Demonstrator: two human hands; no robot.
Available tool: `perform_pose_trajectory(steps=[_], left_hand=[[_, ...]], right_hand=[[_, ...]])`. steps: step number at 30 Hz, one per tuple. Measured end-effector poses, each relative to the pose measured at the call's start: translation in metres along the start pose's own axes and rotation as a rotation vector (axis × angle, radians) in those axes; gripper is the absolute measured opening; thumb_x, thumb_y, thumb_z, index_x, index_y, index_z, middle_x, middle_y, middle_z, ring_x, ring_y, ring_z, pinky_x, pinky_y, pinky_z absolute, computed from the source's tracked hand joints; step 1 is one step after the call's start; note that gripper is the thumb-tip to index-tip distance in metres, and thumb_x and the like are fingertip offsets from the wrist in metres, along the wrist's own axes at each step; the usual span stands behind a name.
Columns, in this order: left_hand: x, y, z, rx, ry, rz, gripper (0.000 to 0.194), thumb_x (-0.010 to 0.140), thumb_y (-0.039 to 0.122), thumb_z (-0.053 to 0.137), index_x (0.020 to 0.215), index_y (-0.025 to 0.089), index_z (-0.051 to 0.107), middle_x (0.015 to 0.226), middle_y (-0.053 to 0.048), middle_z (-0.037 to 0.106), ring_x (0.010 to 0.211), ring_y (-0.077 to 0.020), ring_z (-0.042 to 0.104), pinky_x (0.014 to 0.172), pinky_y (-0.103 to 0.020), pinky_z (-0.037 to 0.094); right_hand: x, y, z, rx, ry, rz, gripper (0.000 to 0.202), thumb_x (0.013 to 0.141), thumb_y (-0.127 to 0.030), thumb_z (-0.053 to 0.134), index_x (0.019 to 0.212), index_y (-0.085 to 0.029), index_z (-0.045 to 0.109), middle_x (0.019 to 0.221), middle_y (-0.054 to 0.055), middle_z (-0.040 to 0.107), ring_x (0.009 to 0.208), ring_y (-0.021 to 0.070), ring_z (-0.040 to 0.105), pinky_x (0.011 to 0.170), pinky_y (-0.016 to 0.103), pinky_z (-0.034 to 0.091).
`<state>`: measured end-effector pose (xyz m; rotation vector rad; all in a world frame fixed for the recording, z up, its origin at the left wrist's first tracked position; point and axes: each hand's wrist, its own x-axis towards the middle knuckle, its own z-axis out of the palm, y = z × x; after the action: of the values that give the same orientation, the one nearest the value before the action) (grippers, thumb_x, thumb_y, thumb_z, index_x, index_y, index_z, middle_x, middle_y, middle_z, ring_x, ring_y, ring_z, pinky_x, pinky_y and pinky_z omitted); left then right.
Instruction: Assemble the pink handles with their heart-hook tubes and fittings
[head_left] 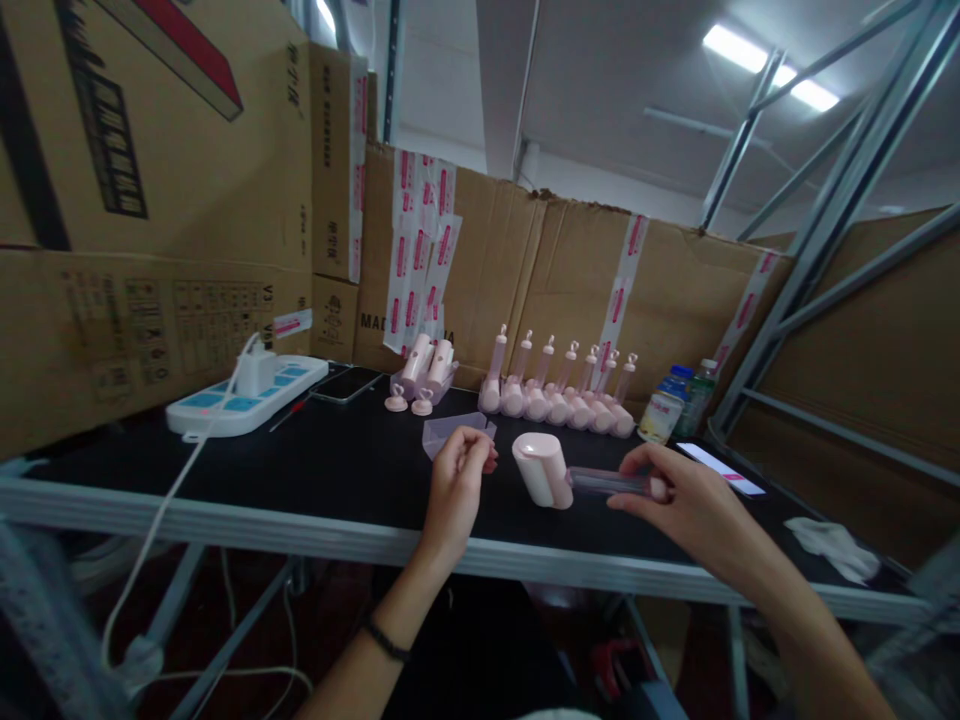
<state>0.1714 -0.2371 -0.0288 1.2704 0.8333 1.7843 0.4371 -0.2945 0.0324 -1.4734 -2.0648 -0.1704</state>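
My right hand (686,500) grips the clear pink handle of a pink lint roller (551,470) lying on the black table (300,470), its white roll head pointing left. Just left of the roll, my left hand (457,480) pinches a small clear plastic piece (454,432) between thumb and fingers, held slightly above the table. A row of several finished pink rollers (559,395) stands upright against the cardboard wall behind my hands.
A white and blue power strip (247,395) with a plugged charger and cable sits far left. A dark phone (346,384), a small tray with two rollers (424,378), two bottles (679,402), another phone (724,468) and a white cloth (836,548) lie around. Cardboard boxes wall the table.
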Motion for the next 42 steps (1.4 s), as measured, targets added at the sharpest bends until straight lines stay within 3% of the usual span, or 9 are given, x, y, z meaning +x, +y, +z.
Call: perform_pose_trajectory(steps=[6, 10, 14, 19, 24, 32, 42], left_hand=[[0.001, -0.001, -0.001, -0.009, -0.046, -0.005, 0.025, 0.094, 0.041, 0.054, 0.09, 0.018, 0.064, 0.09, -0.004, 0.066, 0.086, -0.0187, 0.063, 0.075, -0.029, 0.05], [-0.004, 0.007, -0.001, 0.05, -0.202, 0.024, 0.034, 0.099, 0.046, 0.047, 0.105, 0.019, 0.067, 0.106, -0.007, 0.069, 0.103, -0.0224, 0.065, 0.085, -0.032, 0.05], [-0.006, 0.01, 0.002, 0.246, -0.363, 0.049, 0.028, 0.096, 0.043, 0.055, 0.107, 0.021, 0.069, 0.11, -0.007, 0.071, 0.109, -0.0246, 0.065, 0.091, -0.034, 0.048], [-0.001, 0.001, 0.003, 0.312, -0.336, 0.027, 0.025, 0.093, 0.039, 0.057, 0.103, 0.02, 0.069, 0.106, -0.008, 0.072, 0.103, -0.0246, 0.066, 0.087, -0.035, 0.05], [0.001, -0.002, 0.002, 0.296, -0.304, 0.022, 0.022, 0.091, 0.037, 0.059, 0.099, 0.02, 0.071, 0.102, -0.007, 0.072, 0.098, -0.0237, 0.066, 0.084, -0.033, 0.05], [0.0, -0.001, 0.003, 0.323, -0.308, 0.029, 0.022, 0.092, 0.036, 0.058, 0.098, 0.02, 0.07, 0.101, -0.007, 0.071, 0.097, -0.0231, 0.066, 0.083, -0.032, 0.049], [0.0, -0.001, 0.002, 0.351, -0.322, 0.048, 0.02, 0.093, 0.036, 0.057, 0.095, 0.02, 0.07, 0.097, -0.005, 0.072, 0.097, -0.023, 0.067, 0.083, -0.031, 0.047]], right_hand=[[-0.006, -0.011, -0.019, -0.044, -0.023, -0.118, 0.017, 0.084, -0.033, 0.078, 0.096, -0.023, 0.07, 0.084, 0.0, 0.062, 0.066, 0.0149, 0.055, 0.061, 0.026, 0.044], [-0.007, -0.016, -0.027, -0.005, -0.101, -0.197, 0.016, 0.093, -0.028, 0.066, 0.107, -0.024, 0.071, 0.1, 0.003, 0.066, 0.073, 0.0142, 0.061, 0.067, 0.025, 0.049], [-0.012, -0.017, -0.038, 0.014, -0.102, -0.243, 0.02, 0.094, -0.022, 0.058, 0.11, -0.024, 0.07, 0.106, 0.005, 0.069, 0.077, 0.0139, 0.066, 0.071, 0.025, 0.052], [-0.027, -0.013, -0.046, -0.028, 0.069, -0.098, 0.015, 0.087, -0.031, 0.067, 0.1, -0.024, 0.07, 0.082, 0.001, 0.072, 0.067, 0.016, 0.067, 0.061, 0.025, 0.053], [-0.037, -0.007, -0.039, -0.001, 0.189, -0.008, 0.033, 0.083, -0.046, 0.072, 0.108, -0.025, 0.072, 0.096, 0.006, 0.078, 0.077, 0.0231, 0.073, 0.064, 0.03, 0.057], [-0.028, 0.0, -0.025, 0.113, 0.184, 0.039, 0.031, 0.087, -0.044, 0.069, 0.109, -0.023, 0.07, 0.102, 0.008, 0.078, 0.087, 0.0258, 0.074, 0.079, 0.036, 0.058], [-0.016, 0.025, -0.004, 0.141, 0.103, 0.071, 0.019, 0.092, -0.036, 0.062, 0.106, -0.023, 0.065, 0.1, 0.005, 0.076, 0.087, 0.0225, 0.073, 0.08, 0.034, 0.055]])
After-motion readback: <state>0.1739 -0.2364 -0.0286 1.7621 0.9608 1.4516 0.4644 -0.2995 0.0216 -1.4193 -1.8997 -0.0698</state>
